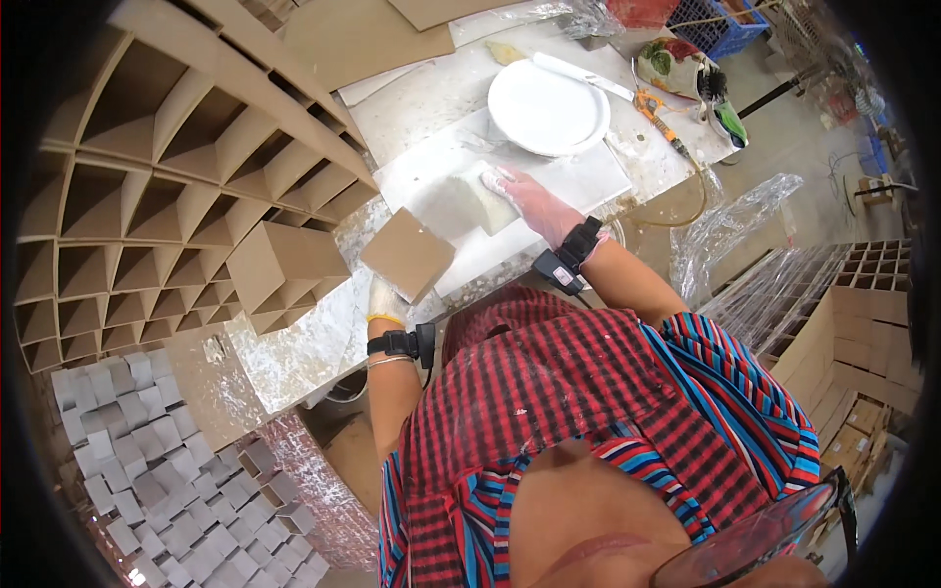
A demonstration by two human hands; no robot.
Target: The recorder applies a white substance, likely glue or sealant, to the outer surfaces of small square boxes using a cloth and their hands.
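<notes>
Right hand: a thin, whitish glove is covering the right hand [526, 201], which is holding a pale block [470, 203] by its right side, fingertips bending over the upper edge.
Left hand: the left hand [389, 304], in a white glove with a yellow cuff, is sitting at the lower edge of a brown cardboard piece [408, 253]; its fingers are hidden, so I cannot tell whether they are gripping.
Pale block: it is standing over a white sheet [600, 174] in front of the person, just right of the cardboard piece.
White dish: a round white dish [545, 108] is lying beyond the right hand, a long white tool [580, 73] resting across its rim.
Orange air gun: the air gun [655, 113] is lying right of the dish, its yellowish hose [698, 191] curving off the worktable [294, 343].
Cardboard dividers: gridded dividers [147, 169] are filling the left side.
Grey pieces: rows of grey pieces [186, 470] are lying at lower left.
Clothing: the person is wearing a red-and-black checked garment [529, 392] over striped sleeves.
</notes>
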